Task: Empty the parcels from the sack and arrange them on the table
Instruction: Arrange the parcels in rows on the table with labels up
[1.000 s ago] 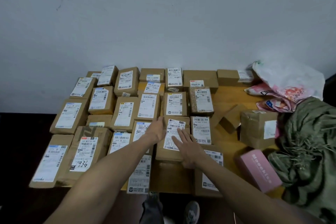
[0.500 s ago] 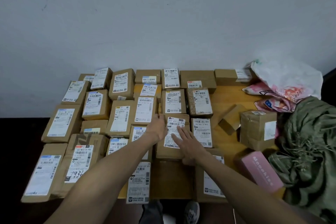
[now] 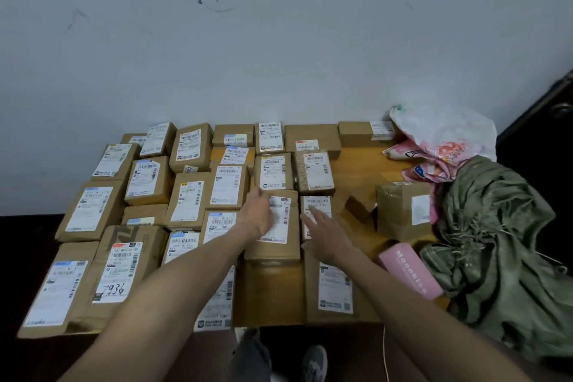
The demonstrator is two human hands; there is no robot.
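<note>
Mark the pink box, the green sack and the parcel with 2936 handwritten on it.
pink box point(image 3: 410, 274), head view, on its lettered top face.
green sack point(image 3: 496, 251), head view, on its crumpled cloth.
parcel marked 2936 point(image 3: 119, 270), head view, on its white label.

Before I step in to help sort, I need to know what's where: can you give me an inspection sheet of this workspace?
Surface: wooden table against the wall, mostly covered; bare wood right of middle.
Job's things: brown labelled parcels in rows, left and middle; a taped box and a small box set askew, loose at right; green sack crumpled at the right edge.
Clutter: pink box beside the sack; plastic bags at the far right corner.
Hands: left hand on a middle parcel, grip unclear; right hand open over the neighbouring parcel.
Cables: thin light cord hanging below the near edge.
Surroundings: scuffed pale wall, dark floor, a shoe below.
</note>
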